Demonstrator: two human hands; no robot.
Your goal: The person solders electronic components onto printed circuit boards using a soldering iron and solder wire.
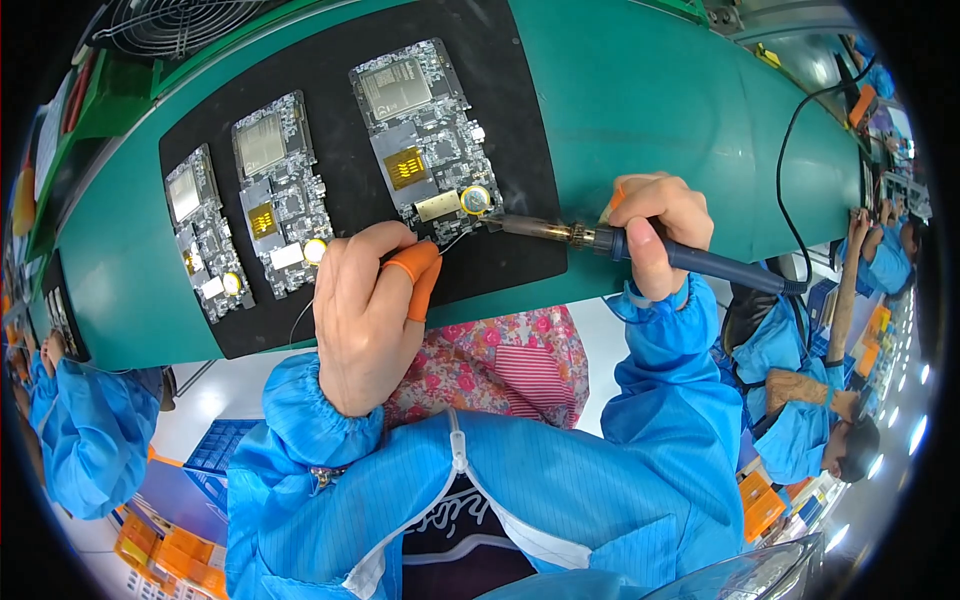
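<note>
My right hand (660, 232) is wrapped round the dark blue handle of a soldering iron (610, 240). The iron's tip meets the near right corner of the rightmost circuit board (440, 150), just beside a round yellow-rimmed coin cell (475, 200). In my left hand (365, 300), thumb and fingers pinch a thin solder wire (455, 242), whose end reaches toward the tip; contact cannot be made out. Orange finger cots (415, 272) cover fingertips of that hand. Two similar boards lie farther left, a middle circuit board (280, 190) and a leftmost circuit board (207, 230).
The boards rest on a black mat (525, 120) over a green work surface (640, 90). The iron's black cord (785, 150) loops away on the right. A round fan guard (175, 25) stands at the far left. Co-workers in blue (95, 430) sit on both sides.
</note>
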